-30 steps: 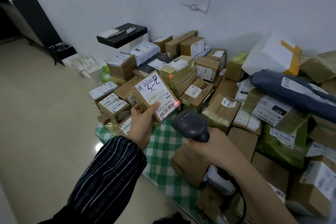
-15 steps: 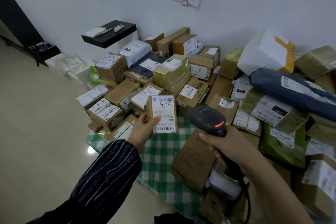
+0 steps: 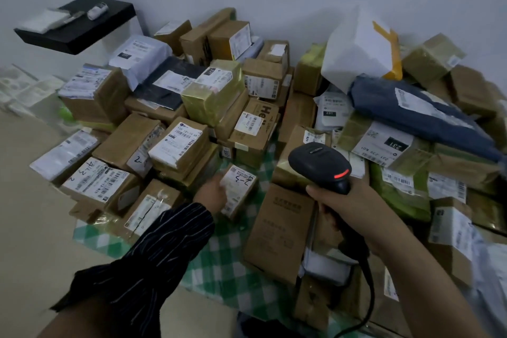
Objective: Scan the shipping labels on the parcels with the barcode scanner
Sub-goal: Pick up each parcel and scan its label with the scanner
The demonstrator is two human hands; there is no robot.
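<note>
Left hand (image 3: 212, 195) was gripping a small parcel (image 3: 238, 191) by its left edge, thumb up top, though it was pretty blurry there. The parcel was low at the green checked cloth (image 3: 233, 255); couldn't tell if it was resting on it. Its label (image 3: 242, 181) faced up with a scribble on it. Right hand (image 3: 348, 200) was wrapped tight round the scanner (image 3: 319, 164) handle, right of the parcel and not touching it, red light glowing, cable (image 3: 369, 282) dangling below. A pile (image 3: 178, 143) of boxes and bags was heaped all around.
</note>
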